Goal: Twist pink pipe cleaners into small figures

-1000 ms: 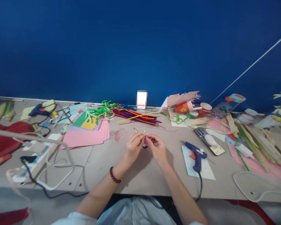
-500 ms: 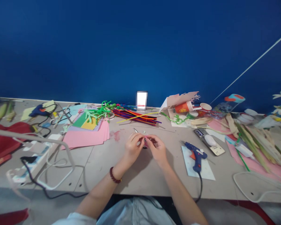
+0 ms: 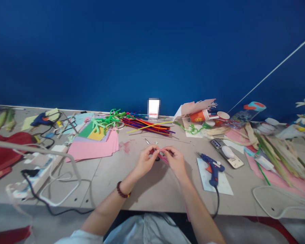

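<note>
At the middle of the frame, my left hand (image 3: 147,160) and right hand (image 3: 175,160) pinch a thin pink strip (image 3: 164,158) between thumbs and fingertips, over the grey table (image 3: 112,189). Should my pinch loosen, I think the strip could slip or twist. My right forearm (image 3: 197,203) swinging outward might snag the black cord (image 3: 218,201) and drag the blue glue gun (image 3: 214,166). Upper right, stacked red paper cups (image 3: 199,116) lie sideways, insides hidden; a clear plastic tub with an orange lid (image 3: 244,116) has contents too blurred to name.
</note>
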A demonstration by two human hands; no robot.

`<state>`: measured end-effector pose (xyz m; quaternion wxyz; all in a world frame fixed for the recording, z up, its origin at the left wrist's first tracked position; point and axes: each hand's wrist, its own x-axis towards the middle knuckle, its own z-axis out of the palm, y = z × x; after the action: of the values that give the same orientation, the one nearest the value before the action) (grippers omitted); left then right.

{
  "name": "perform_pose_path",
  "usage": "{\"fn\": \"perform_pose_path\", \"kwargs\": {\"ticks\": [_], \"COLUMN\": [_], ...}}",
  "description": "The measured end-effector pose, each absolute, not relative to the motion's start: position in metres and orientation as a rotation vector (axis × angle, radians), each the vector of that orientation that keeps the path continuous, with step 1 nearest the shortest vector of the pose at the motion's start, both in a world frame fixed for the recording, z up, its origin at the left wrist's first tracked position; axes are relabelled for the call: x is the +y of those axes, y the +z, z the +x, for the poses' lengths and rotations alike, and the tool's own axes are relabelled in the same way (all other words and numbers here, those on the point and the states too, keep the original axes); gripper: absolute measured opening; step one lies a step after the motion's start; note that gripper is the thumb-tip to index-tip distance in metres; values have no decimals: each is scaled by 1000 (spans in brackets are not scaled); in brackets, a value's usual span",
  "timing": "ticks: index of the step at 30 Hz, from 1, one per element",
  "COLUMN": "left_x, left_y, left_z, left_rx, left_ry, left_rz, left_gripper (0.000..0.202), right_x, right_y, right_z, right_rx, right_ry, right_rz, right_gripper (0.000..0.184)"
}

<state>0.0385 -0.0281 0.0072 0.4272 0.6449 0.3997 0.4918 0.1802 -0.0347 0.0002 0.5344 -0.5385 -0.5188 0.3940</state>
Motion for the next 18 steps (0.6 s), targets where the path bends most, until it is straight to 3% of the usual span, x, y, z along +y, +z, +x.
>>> {"fn": "perform_pose_path", "kwargs": {"ticks": [11, 18], "left_x": [-27, -27], "left_y": [17, 20], "left_z": [29, 28], "left_rx": [962, 830], "left_ry": [1120, 1000], "left_rz": [1961, 2262], "left_gripper": [12, 17], "right_x": [-27, -17], "right_y": [40, 69], "right_z": [208, 216], "right_rx": [-1790, -2283], "right_ry": [459, 498], "right_rz": [-1354, -1270], "right_gripper": [11, 15]}}
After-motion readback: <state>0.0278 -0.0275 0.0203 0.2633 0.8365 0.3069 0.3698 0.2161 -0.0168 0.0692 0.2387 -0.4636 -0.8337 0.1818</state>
